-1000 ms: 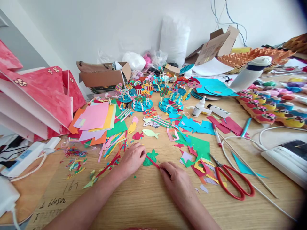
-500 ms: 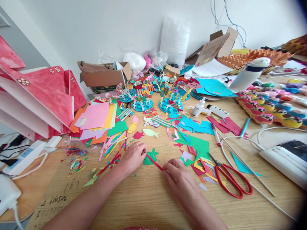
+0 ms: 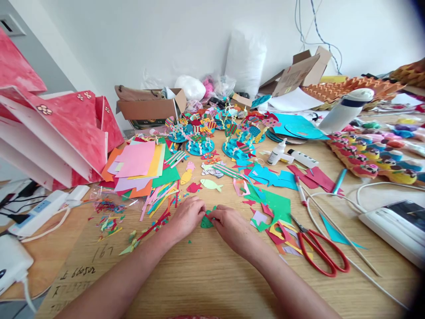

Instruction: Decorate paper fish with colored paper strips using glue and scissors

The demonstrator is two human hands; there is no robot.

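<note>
My left hand [image 3: 188,217] and my right hand [image 3: 232,225] meet over a green paper fish [image 3: 206,223] on the table, fingertips pinched and close together. Only a sliver of the red paper strip between them can be made out; the fingers hide the rest. Part of the fish is covered by my right hand. Just beyond lie a pale green paper fish [image 3: 211,184], a red paper fish [image 3: 194,187] and a yellow one [image 3: 186,177]. Cut paper strips [image 3: 159,198] lie to the left of my left hand.
Red-handled scissors [image 3: 320,248] lie at right beside paper scraps [image 3: 262,219]. Behind them are a glue bottle [image 3: 276,153] and a marker [image 3: 300,189]. Coloured paper sheets [image 3: 136,159] are stacked at left. Decorated blue discs [image 3: 200,146] stand at the back. A white cable [image 3: 358,261] crosses the right side.
My right hand has moved left and up to meet my left hand over the green fish. The red strip, stretched between the hands before, is now mostly hidden.
</note>
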